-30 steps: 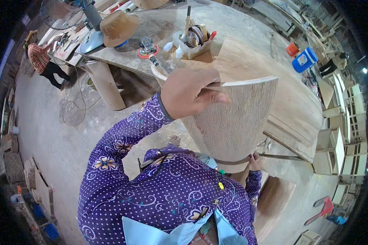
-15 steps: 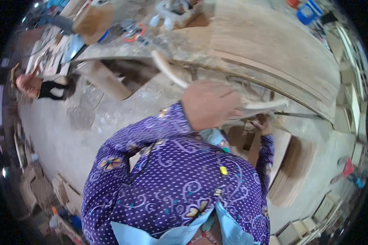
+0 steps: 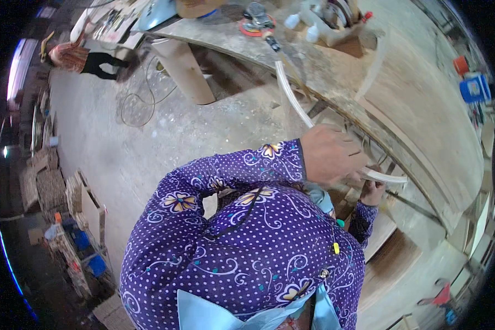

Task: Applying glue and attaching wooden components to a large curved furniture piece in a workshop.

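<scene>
Open floor [image 3: 104,143] at left, bench [image 3: 319,71] blocking ahead

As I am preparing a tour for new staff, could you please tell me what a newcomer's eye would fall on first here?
Probably the purple, white-dotted shirt with its light blue collar, across the lower middle. Next, the pale curved board edge showing on either side of the left hand, with the right hand near its right end. Then perhaps the red-rimmed power tool on the table at the top.

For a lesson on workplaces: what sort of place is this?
Probably a woodworking workshop: a disc tool, likely a sander, sits on the worktable, and a large wooden panel lies there too.
</scene>
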The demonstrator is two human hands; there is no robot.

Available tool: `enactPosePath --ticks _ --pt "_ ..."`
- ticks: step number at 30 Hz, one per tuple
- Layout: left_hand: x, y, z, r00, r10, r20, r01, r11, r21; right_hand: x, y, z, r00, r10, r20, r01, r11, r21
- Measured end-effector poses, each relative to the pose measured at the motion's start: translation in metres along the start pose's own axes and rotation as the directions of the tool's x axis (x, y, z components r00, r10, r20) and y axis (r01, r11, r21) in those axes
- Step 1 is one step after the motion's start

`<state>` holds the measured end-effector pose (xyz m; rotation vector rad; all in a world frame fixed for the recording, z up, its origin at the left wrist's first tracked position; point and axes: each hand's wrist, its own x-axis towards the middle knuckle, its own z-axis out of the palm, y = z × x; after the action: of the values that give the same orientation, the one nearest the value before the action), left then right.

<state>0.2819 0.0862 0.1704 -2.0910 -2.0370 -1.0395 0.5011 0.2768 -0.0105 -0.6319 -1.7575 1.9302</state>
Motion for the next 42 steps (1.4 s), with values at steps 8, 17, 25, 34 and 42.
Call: enactPosePath --ticks 8,17,25,34,42 --pt "-0.005 -0.006 -0.012 0.994 -0.084 -0.074 0.082 0.996 -0.029 0.013 -0.024 0.008 0.990 0.063 -0.126 -0.039 0.982 0.183" --pt "-0.009 -0.011 -0.009 0.978 -0.076 -0.192 0.059 0.994 -0.092 0.013 -0.059 0.012 0.993 -0.012 -0.117 0.024 0.994 0.108" --pt "-0.069 -0.064 -0.068 0.806 -0.438 -0.399 0.308 0.885 -0.350 0.000 -0.096 0.024 0.978 -0.164 -0.131 0.155 0.985 -0.075" --pt "-0.089 -0.123 -0.049 0.609 -0.769 0.197 0.300 -0.007 -0.954 -0.015 -0.130 0.009 0.979 -0.151 -0.135 0.126 0.976 -0.175" --pt "-0.085 -0.117 -0.040 0.652 -0.685 0.325 0.324 -0.136 -0.936 -0.025 -0.135 0.003 0.994 -0.105 0.013 0.106 0.991 -0.084"
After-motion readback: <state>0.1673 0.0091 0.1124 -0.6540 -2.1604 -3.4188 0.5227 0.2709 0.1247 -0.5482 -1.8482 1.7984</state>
